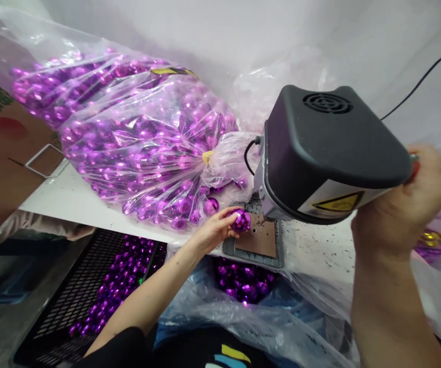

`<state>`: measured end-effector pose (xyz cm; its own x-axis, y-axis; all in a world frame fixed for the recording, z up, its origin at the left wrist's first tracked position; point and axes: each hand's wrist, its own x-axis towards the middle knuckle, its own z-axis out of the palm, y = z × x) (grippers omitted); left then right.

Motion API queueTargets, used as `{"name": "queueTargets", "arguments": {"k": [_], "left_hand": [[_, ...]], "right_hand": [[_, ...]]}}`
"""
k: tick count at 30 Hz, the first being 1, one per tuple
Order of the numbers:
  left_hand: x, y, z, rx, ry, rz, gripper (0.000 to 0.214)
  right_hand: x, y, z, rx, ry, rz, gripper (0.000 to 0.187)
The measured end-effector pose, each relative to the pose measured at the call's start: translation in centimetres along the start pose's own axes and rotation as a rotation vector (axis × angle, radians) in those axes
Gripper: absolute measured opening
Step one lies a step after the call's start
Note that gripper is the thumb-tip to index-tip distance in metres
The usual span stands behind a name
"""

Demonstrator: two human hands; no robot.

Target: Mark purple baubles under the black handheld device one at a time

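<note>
My left hand pinches a shiny purple faceted ball between thumb and fingers. It holds the ball over the brown plate on the grey base of a bench press. Above and to the right looms the black press housing, with a round vent and a yellow warning label. My right hand is closed at the housing's right side, around a handle of which only a bit of red shows. The tool under the housing is mostly hidden. One loose purple ball lies just behind my left hand.
Large clear bags of purple balls cover the white table's left and back. Below the front edge are a black crate with purple balls and a plastic-lined heap of balls. A cardboard box stands far left.
</note>
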<state>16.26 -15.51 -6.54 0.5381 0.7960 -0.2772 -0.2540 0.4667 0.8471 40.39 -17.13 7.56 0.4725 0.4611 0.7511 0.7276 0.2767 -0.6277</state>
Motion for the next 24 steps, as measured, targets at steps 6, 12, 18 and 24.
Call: {"name": "queueTargets", "arguments": {"k": [6, 12, 18, 24], "left_hand": [[0.5, -2.2, 0.8, 0.411, 0.120, 0.198, 0.051], [0.9, -2.5, 2.2, 0.819, 0.130, 0.310, 0.045], [1.2, -3.2, 3.5, 1.170, 0.089, 0.542, 0.048], [1.8, -4.6, 4.0, 1.207, 0.209, 0.543, 0.046]], "right_hand": [[0.2, -0.1, 0.3, 0.025, -0.016, 0.001, 0.055], [0.2, -0.7, 0.2, 0.038, -0.024, 0.008, 0.040], [0.0, -0.8, 0.1, 0.075, -0.089, 0.026, 0.043], [-0.1, -0.8, 0.0, 0.091, -0.101, 0.004, 0.036]]}}
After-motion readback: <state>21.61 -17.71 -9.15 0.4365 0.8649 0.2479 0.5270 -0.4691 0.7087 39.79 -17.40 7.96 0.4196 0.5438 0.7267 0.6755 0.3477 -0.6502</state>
